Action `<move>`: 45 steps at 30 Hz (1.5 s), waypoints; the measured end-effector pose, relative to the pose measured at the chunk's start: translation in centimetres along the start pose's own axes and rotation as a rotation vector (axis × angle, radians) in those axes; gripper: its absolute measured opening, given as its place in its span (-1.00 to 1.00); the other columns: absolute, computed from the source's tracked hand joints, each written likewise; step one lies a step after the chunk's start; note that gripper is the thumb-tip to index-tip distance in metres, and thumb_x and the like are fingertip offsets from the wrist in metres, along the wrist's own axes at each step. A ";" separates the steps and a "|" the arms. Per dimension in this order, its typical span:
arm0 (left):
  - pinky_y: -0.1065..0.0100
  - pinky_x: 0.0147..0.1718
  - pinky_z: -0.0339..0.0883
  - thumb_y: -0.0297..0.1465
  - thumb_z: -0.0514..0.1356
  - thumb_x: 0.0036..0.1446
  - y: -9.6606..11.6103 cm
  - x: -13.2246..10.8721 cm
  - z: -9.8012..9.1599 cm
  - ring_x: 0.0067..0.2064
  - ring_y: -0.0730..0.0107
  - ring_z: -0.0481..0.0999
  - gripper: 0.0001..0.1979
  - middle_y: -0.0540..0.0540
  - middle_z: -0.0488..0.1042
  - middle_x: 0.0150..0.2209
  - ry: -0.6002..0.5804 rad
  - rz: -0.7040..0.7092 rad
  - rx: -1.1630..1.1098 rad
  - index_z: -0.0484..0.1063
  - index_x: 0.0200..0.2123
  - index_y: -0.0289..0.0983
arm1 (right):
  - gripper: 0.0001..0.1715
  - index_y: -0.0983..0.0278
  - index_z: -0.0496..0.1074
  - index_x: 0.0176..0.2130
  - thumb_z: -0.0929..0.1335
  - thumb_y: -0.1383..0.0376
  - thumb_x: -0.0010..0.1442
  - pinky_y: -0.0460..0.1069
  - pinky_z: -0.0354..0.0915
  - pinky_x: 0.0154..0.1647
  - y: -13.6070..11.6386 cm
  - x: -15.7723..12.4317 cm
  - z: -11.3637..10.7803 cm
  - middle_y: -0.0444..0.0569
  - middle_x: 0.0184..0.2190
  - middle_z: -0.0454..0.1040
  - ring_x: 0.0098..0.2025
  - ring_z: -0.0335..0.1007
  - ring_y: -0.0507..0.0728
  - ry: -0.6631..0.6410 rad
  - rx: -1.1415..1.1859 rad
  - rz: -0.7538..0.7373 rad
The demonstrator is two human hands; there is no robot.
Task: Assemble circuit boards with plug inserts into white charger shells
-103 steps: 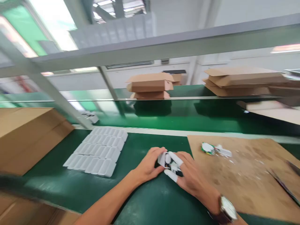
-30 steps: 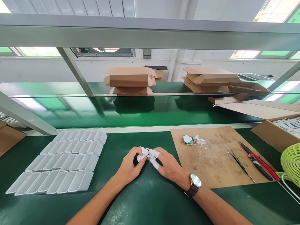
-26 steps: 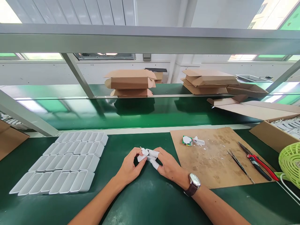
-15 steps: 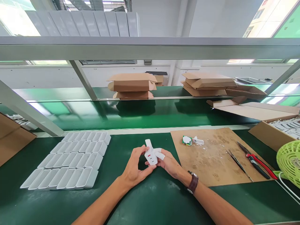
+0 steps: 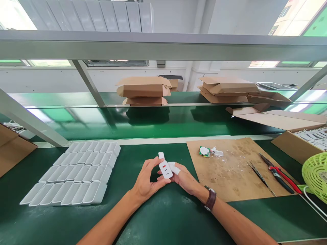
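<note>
A small white USB charger (image 5: 166,169) is held over the green bench, its port face, with one red port and two dark slots, turned up toward me. A white tab-like part (image 5: 161,155) shows at its far end; whether it is joined to the charger I cannot tell. My left hand (image 5: 145,180) pinches the charger from the left with thumb and fingers. From the right, my right hand (image 5: 186,177) grips it too, white tape wrapped on its fingers. Several fingertips are hidden behind the charger.
White trays (image 5: 74,173) stand in rows at left. On a brown cardboard sheet (image 5: 224,180) at right lie a green circuit board (image 5: 204,151), tweezers (image 5: 260,177) and red-handled pliers (image 5: 278,174). A lime-green fan (image 5: 315,175) and a carton of white parts (image 5: 297,146) stand beyond.
The charger has tilted slightly in my fingers, so its port face shows more squarely. Both hands stay in nearly the same place. The view has shifted a little downward.
</note>
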State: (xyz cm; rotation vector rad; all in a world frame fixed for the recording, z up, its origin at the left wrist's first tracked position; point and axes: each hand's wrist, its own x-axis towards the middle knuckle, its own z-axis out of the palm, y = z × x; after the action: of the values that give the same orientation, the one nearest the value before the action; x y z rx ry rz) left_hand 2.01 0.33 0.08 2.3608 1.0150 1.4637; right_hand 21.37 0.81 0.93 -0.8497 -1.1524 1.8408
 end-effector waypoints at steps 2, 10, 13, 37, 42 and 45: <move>0.04 -0.01 0.51 -0.21 0.31 0.24 0.0 0.0 -0.1 0.05 0.09 0.56 -0.25 -0.25 0.52 0.10 -0.037 -0.026 0.024 0.03 0.38 -0.11 | -0.49 0.22 0.48 -0.05 0.43 -0.09 0.22 0.23 0.48 0.01 0.0 0.1 -0.4 0.05 -0.16 0.60 -0.08 0.57 0.27 0.092 -0.105 -0.110; -0.04 0.15 0.37 -0.16 0.35 0.17 -1.2 -0.3 0.4 0.23 -0.07 0.42 -0.33 -0.25 0.46 0.16 -0.276 -0.106 0.195 0.23 0.28 -0.17 | -0.66 0.16 0.49 0.03 0.28 0.43 0.33 0.19 0.49 -0.02 -0.2 -0.1 -2.2 0.11 -0.03 0.51 0.00 0.47 0.23 0.188 -1.068 -0.759; -0.04 0.15 0.35 -0.15 0.34 0.18 -1.5 -0.5 0.5 0.24 -0.07 0.41 -0.32 -0.25 0.46 0.17 -0.283 -0.132 0.214 0.21 0.28 -0.17 | -0.61 0.13 0.44 0.08 0.29 0.46 0.34 0.13 0.51 -0.06 -0.5 -0.2 -1.9 0.08 -0.02 0.49 -0.01 0.48 0.21 0.240 -1.125 -0.842; 0.15 -0.13 0.57 -0.28 0.28 0.25 0.4 -0.6 0.9 -0.14 0.24 0.58 -0.39 -0.21 0.50 0.03 0.042 -0.065 0.060 0.15 0.30 -0.16 | -0.55 0.21 0.42 -0.10 0.40 -0.07 0.22 0.29 0.45 0.09 1.5 0.4 -0.9 0.00 -0.17 0.58 -0.11 0.59 0.26 0.027 -0.081 -0.015; 0.16 -0.10 0.54 -0.30 0.30 0.24 0.0 -0.4 0.9 -0.09 0.21 0.57 -0.31 -0.21 0.49 0.02 0.079 -0.016 0.112 0.09 0.35 -0.17 | -0.66 0.18 0.40 -0.01 0.31 0.04 0.35 0.21 0.50 0.02 1.3 0.4 -0.7 0.01 -0.11 0.57 -0.07 0.56 0.22 0.078 -0.210 -0.148; 0.10 -0.03 0.51 -0.32 0.30 0.23 -0.6 -0.2 0.7 0.00 0.12 0.54 -0.30 -0.24 0.48 0.03 0.065 -0.021 0.206 0.09 0.35 -0.21 | -0.69 0.14 0.35 0.10 0.25 0.14 0.42 0.15 0.49 0.04 0.6 0.0 -0.4 0.01 0.00 0.53 0.00 0.51 0.18 0.159 -0.405 -0.380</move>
State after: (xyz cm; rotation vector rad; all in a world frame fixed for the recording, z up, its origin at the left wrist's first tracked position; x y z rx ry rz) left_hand 2.24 0.76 -0.73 2.4444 1.2591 1.5036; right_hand 21.54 0.76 0.28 -0.9053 -1.4917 1.2299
